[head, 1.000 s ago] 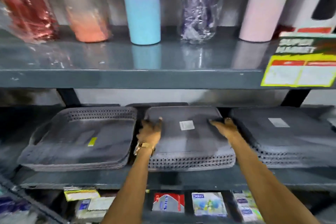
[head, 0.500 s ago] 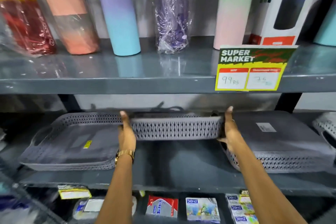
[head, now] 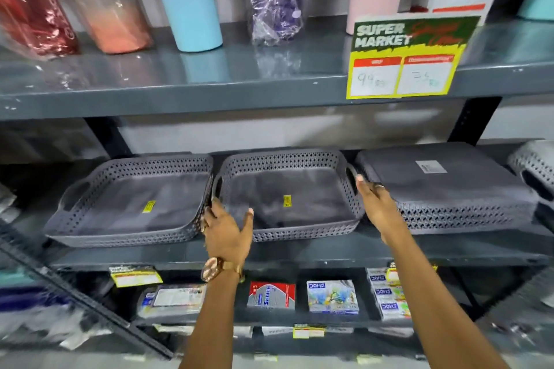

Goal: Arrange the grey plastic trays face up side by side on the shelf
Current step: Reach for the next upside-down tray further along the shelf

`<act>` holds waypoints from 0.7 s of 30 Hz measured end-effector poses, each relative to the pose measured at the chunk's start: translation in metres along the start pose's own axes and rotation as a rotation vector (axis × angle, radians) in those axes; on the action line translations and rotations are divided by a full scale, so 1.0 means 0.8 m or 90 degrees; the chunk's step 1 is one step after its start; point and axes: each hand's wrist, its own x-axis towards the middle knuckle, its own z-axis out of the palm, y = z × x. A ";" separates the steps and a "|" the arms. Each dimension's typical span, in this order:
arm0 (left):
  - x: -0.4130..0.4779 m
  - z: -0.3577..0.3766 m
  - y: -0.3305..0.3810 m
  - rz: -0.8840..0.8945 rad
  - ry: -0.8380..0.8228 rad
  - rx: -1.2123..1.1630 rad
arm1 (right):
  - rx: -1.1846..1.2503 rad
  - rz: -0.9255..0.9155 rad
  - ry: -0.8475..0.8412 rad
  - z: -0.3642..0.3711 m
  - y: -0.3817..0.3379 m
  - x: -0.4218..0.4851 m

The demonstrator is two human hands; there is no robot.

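Observation:
Three grey perforated plastic trays sit in a row on the middle shelf [head: 314,252]. The left tray [head: 129,207] lies face up with a yellow sticker inside. Beside it the middle tray [head: 299,189] also lies face up and rests on the shelf. My left hand [head: 227,228] grips its front left corner, fingers outside the rim and thumb inside. My right hand [head: 374,201] lies with straight fingers against the tray's right handle, in the gap beside the right stack. That right stack of trays [head: 449,186] is upside down, with a white label on top.
A lighter perforated tray [head: 536,165] pokes in at the far right of the shelf. Tall bottles [head: 192,0] and a "Super Market" price card [head: 404,60] occupy the shelf above. Small packets [head: 331,296] lie on the shelf below.
The middle tray, bottom up a second ago, was lifted on edge and turned over. It now lies face up on the shelf, and my hands have shifted along its sides.

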 end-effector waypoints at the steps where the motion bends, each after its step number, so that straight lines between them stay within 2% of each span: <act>1: -0.004 0.002 0.010 0.023 -0.002 0.089 | 0.006 -0.025 0.006 -0.013 -0.004 -0.001; 3: -0.013 0.007 0.038 0.065 -0.021 0.178 | 0.013 -0.067 0.020 -0.040 -0.012 0.005; 5: -0.024 0.019 0.081 0.145 -0.058 0.149 | 0.015 -0.113 0.032 -0.072 -0.017 0.014; 7: -0.036 0.042 0.134 0.208 -0.105 0.004 | 0.005 -0.149 0.052 -0.111 -0.021 0.025; 9: -0.051 0.069 0.186 0.216 -0.177 -0.161 | -0.020 -0.156 0.077 -0.149 -0.017 0.040; 12: -0.068 0.117 0.256 0.174 -0.259 -0.286 | -0.075 -0.105 0.086 -0.209 -0.003 0.077; 15: -0.064 0.172 0.303 0.114 -0.314 -0.260 | -0.203 -0.035 0.102 -0.265 0.018 0.127; 18: -0.053 0.216 0.329 0.075 -0.271 -0.240 | -0.340 0.042 0.148 -0.310 0.043 0.169; 19: -0.050 0.228 0.339 0.064 -0.243 -0.231 | -0.324 0.069 0.144 -0.322 0.049 0.179; 21: -0.048 0.245 0.347 0.004 -0.203 -0.185 | -0.147 0.115 0.105 -0.329 0.058 0.191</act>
